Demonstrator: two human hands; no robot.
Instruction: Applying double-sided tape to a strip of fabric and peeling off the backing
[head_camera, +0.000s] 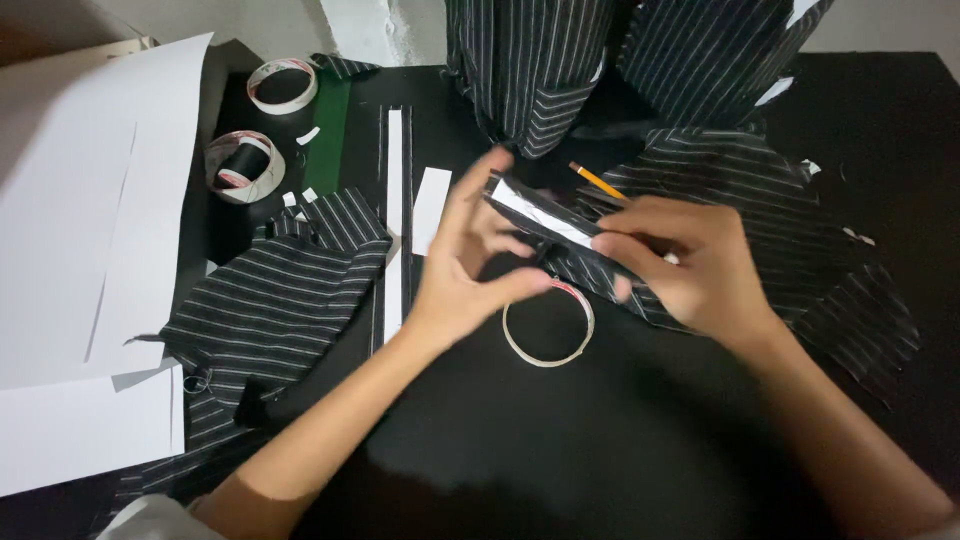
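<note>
Left hand: the left hand (465, 265) is raised over the black table (620, 440), fingers spread and curved, the fingertips touching the left end of a narrow strip of black pinstriped cloth backed with a white paper strip (545, 222); the thumb points right beneath it.
Right hand: the right hand (685, 262) pinches the right end of the same strip between thumb and fingers, knuckles up.
Held strip: it slants from upper left down to lower right between the two hands, above the table, white face showing.
Below the hands: a thin, nearly used-up ring of tape (548, 325) lies flat on the table just under the strip.
Behind the hands: a yellow pencil (598, 181) lies on a spread piece of striped fabric (790, 230).
Left side: a larger piece of pinstriped cloth (270, 310), long white paper strips (394, 190), a green strip (328, 135), two tape rolls (245, 165), (282, 85), and big white paper sheets (90, 230).
</note>
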